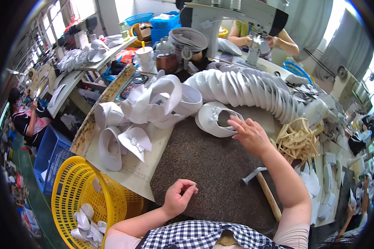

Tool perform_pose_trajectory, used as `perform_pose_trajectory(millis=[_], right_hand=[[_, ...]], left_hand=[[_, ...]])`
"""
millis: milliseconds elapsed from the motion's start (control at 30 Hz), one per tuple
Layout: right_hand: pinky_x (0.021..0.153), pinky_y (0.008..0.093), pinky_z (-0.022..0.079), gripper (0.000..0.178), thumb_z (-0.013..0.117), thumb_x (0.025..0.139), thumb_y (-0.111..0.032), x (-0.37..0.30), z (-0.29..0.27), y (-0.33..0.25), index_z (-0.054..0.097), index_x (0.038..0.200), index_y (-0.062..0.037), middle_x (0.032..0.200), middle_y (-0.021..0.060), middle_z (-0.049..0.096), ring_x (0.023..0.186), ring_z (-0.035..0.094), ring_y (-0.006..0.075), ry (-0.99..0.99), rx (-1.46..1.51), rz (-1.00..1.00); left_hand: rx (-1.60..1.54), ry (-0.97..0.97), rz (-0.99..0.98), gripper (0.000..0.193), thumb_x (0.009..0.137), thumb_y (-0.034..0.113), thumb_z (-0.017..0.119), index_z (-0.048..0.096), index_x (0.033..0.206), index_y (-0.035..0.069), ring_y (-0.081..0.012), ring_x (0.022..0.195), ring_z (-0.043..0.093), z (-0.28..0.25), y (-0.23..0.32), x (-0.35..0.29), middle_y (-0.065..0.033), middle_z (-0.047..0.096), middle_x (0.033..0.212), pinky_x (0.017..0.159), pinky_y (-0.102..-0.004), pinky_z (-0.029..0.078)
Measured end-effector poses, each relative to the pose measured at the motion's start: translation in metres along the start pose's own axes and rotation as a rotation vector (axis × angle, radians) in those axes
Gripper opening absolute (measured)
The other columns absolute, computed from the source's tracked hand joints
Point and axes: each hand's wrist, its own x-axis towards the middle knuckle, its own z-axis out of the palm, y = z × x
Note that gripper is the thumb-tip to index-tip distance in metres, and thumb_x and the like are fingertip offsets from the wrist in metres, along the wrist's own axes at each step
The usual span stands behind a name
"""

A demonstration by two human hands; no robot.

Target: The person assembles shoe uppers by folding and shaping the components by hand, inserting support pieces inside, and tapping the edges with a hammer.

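Note:
A white shoe upper (212,126) with a sparkling ornament on its front lies at the far edge of the dark stone slab (195,164). My right hand (252,136) reaches to its right side, fingers stretched out and apart, fingertips at the rim of its opening; whether they touch it is hard to tell. Over the near part of the slab, my left hand (180,196) is curled closed, thumb against the fingers, with nothing visible in it. A hammer (266,193) with a wooden handle lies to the right, beneath my right forearm.
Stacked white uppers (245,87) curve behind the slab. Looser white pieces (170,99) lie left, beside another ornamented piece (136,143). Tan strips (298,139) are heaped at right. A yellow basket (85,195) stands at lower left. Across the table, a person works at a sewing machine (237,18).

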Motion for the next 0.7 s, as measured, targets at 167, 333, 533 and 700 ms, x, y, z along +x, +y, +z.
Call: perform_pose_trajectory(millis=[167,333,533,700], right_hand=[[0.078,0.0356,0.044,0.015,0.058,0.085,-0.018,0.009,0.016,0.014,0.061,0.100,-0.0144,0.093,0.0016,0.059,0.093,0.053,0.0236,-0.054,-0.058,0.057],[0.080,0.0361,0.044,0.028,0.061,0.084,-0.017,0.000,0.009,0.008,0.062,0.112,-0.0144,0.109,0.0055,0.059,0.098,0.053,0.0245,-0.044,-0.061,0.100],[0.088,0.0406,0.047,0.042,0.066,0.083,-0.021,-0.019,0.002,-0.068,0.056,0.122,-0.0083,0.122,0.0143,0.053,0.102,0.056,0.0310,0.102,0.200,0.118],[0.083,0.0387,0.049,0.039,0.066,0.084,-0.018,-0.010,-0.007,-0.094,0.057,0.119,-0.0055,0.117,0.0147,0.056,0.094,0.059,0.0292,0.109,0.438,0.168]], left_hand=[[0.088,-0.085,0.005,0.009,0.093,0.006,0.058,0.057,0.101,0.002,-0.0108,0.081,0.063,0.003,0.007,0.007,-0.0053,0.064,0.089,0.075,-0.0242,0.051],[0.430,-0.083,0.377,0.011,0.091,0.005,0.059,0.057,0.102,0.004,-0.0141,0.078,0.059,-0.024,0.035,0.071,-0.0080,0.062,0.093,0.071,-0.0271,0.048],[1.185,0.675,0.786,0.029,0.090,0.025,0.060,0.054,0.111,0.007,-0.0319,0.111,0.047,-0.084,0.087,0.194,-0.0130,0.050,0.117,0.093,-0.0469,0.036],[1.326,0.641,0.045,0.052,0.089,0.047,0.055,0.053,0.118,0.004,-0.0337,0.118,0.046,-0.134,0.105,0.230,-0.0150,0.050,0.122,0.095,-0.0478,0.038]])
